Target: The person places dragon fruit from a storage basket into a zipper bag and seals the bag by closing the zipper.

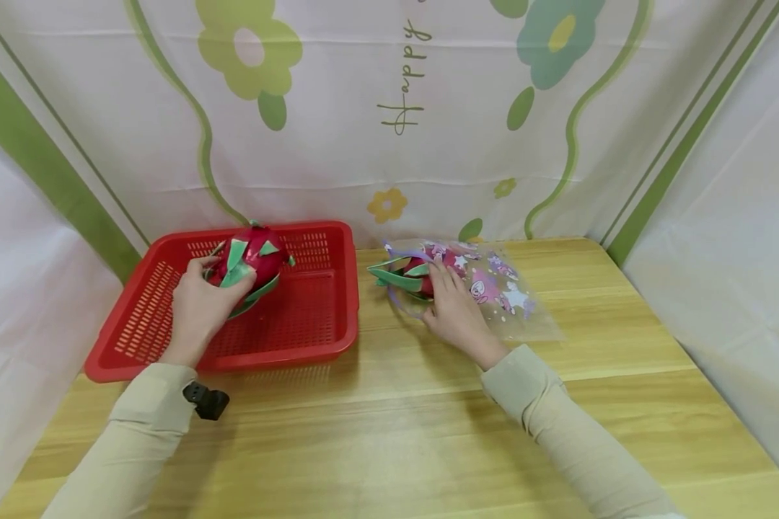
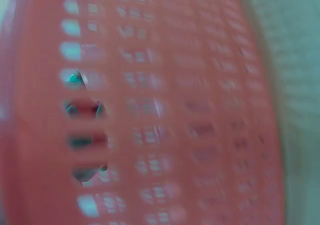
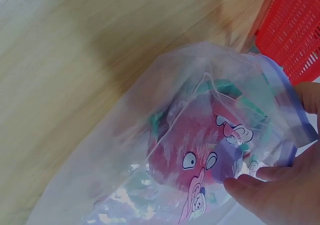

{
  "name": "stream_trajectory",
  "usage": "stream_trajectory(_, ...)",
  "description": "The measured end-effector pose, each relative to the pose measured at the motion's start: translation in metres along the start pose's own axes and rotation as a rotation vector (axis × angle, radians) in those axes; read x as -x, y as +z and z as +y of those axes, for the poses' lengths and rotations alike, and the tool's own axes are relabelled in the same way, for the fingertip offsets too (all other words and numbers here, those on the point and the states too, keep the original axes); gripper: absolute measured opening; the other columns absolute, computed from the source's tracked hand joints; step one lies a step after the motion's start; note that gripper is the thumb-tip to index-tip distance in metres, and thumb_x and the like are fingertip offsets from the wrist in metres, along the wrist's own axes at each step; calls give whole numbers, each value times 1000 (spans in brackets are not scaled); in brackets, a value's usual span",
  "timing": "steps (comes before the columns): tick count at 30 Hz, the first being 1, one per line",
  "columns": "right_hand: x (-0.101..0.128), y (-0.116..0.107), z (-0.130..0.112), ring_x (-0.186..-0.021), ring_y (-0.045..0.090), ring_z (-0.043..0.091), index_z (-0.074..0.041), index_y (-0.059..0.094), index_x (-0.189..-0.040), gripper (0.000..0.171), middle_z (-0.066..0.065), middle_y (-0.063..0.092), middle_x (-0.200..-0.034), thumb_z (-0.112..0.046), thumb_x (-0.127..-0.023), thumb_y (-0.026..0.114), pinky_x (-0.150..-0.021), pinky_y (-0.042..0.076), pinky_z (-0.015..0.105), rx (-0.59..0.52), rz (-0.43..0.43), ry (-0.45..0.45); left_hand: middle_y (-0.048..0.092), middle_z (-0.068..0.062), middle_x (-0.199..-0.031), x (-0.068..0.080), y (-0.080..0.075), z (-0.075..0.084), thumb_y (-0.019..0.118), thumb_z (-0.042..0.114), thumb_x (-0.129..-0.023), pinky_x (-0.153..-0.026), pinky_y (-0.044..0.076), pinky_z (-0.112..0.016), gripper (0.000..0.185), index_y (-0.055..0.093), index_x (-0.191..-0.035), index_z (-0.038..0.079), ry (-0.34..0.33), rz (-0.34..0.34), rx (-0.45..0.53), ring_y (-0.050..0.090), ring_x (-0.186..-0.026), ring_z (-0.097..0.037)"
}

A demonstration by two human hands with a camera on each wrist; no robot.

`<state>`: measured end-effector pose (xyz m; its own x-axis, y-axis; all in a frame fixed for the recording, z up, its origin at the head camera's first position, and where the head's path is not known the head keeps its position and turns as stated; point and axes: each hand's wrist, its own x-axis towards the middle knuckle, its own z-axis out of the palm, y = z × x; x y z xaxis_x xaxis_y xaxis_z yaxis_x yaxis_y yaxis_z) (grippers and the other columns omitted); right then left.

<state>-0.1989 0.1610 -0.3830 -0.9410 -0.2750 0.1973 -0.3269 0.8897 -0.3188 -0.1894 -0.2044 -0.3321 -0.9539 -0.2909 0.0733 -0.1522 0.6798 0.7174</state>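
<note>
left hand [image 1: 197, 306]: inside red perforated plastic basket [image 1: 311, 346], fingers [image 1: 234, 282] curled round red dragon fruit with green scales [image 1: 253, 256], grasping it.
basket fruit: just past the left fingertips, toward basket's far wall; lifted or resting on basket floor, cannot tell.
left wrist view: blurred red mesh fills frame, bits of green and red through the slots; grip not readable there.
right hand [image 1: 454, 310]: on light wooden worktop [image 1: 396, 432], right of basket; fingers [image 1: 443, 277] nearly straight, laid on clear plastic zip bag with cartoon print and purple seal strip [image 1: 506, 303], pressing, not clenched.
bagged fruit: second red dragon fruit with green scales [image 1: 410, 275] in bag mouth, partly under the right fingers, green tips sticking out toward basket.
right wrist view: fingertips [image 3: 250, 182] at bag opening, fruit [image 3: 192, 140] seen through the film.
bag: flat on worktop, running from the right fingers away from basket.
backdrop: white cloth with green flower print [image 1: 389, 108] behind both hands.
</note>
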Motion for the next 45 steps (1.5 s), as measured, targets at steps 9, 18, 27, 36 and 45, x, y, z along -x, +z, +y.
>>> stream_trajectory(9,1,0,2,-141,25,46,2,22,-148,76,30,19,-154,-15,-84,60,-117,22,56,1,-26,33,48,-20,-141,12,9,32,63,59,-81,-89,50,-47,85,34,-145,11,32,-49,97,50,-115,-33)
stream_trajectory(18,1,2,5,-143,22,45,1,20,-149,78,27,20,-155,-16,-83,58,-117,19,58,7,-25,44,52,-16,-136,20,23,57,69,55,-79,-90,51,-46,81,38,-142,13,101,-94,154,51,-113,-30)
stream_trajectory(27,2,1,7,-144,18,45,0,16,-150,80,26,21,-156,-19,-85,58,-119,13,58,-9,-56,66,55,-14,-130,29,50,80,76,42,-78,-87,53,-45,70,47,-134,10,228,-130,153,54,-113,-28)
stream_trajectory(36,3,-1,9,-145,18,44,0,15,-150,82,25,21,-156,-20,-86,61,-120,10,56,-11,-55,81,55,-15,-118,41,78,93,81,34,-75,-76,56,-41,69,50,-129,4,488,-161,35,58,-98,-27)
stream_trajectory(45,4,0,11,-146,16,42,-1,12,-151,83,22,18,-158,-21,-86,60,-120,9,56,-38,-58,92,53,-15,-112,47,87,97,82,30,-74,-76,59,-39,68,49,-129,6,567,-252,1,59,-96,-27)
